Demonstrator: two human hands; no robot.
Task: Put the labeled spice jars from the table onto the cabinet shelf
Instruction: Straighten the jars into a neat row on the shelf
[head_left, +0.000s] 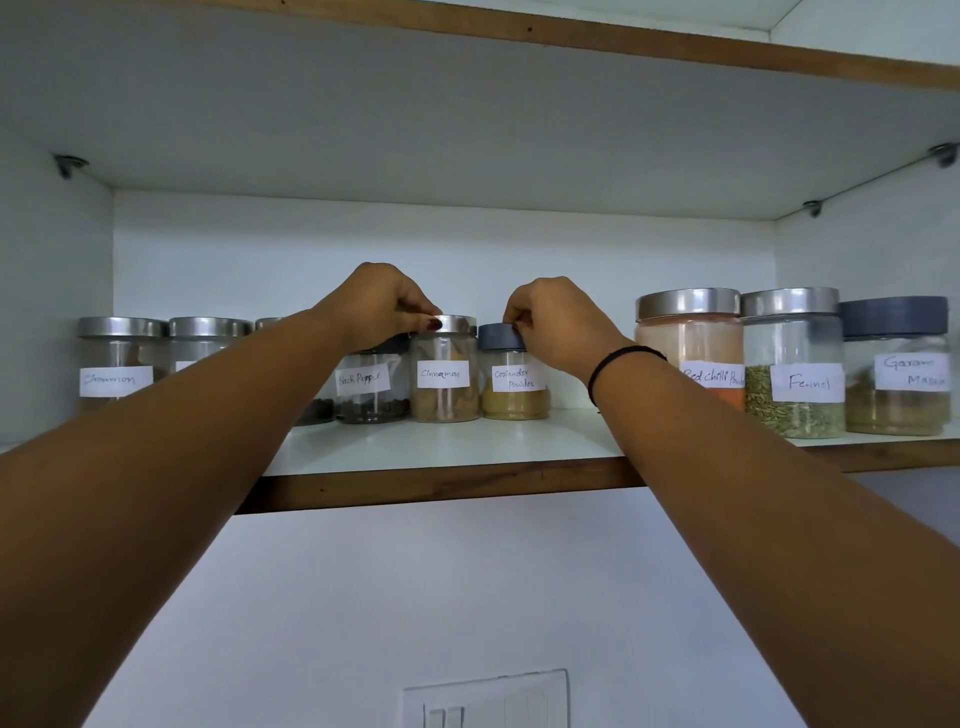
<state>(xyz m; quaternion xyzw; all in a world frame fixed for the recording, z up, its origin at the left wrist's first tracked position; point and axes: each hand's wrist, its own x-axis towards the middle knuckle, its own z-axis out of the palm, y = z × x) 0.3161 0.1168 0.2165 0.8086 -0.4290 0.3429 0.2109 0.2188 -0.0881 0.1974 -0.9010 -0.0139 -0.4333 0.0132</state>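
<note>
Below the shelf, nearest of all, a white switch plate (485, 699) sits on the wall. The left forearm (156, 467) and the right forearm (753, 493) rise past it, the right one wearing a black wristband (618, 358). On the cabinet shelf (441, 447) nine labelled spice jars stand in a row.

Both hands reach the middle of that row. The left hand (382, 306) has its fingers curled, pinching the steel lid of the middle Cinnamon jar (444, 384). The right hand (553, 325) has its fingers clamped on the grey lid of the Coriander Powder jar (514, 400), just beside it.

Leftward comes the Black Pepper jar (371, 395), its lid mostly hidden by the left hand. Then come a steel-lidded jar (270, 323) and a second steel-lidded jar (208, 332), their labels covered by the forearm, and last a far-left Cinnamon jar (122, 364).

Right of the wrist stand three taller jars: the Red Chilli Powder jar (691, 338), partly behind the wrist, the Fennel jar (792, 358) and the Garam Masala jar (896, 395).

Behind the row is the white back wall (311, 249), and an upper shelf (519, 130) spans overhead.
</note>
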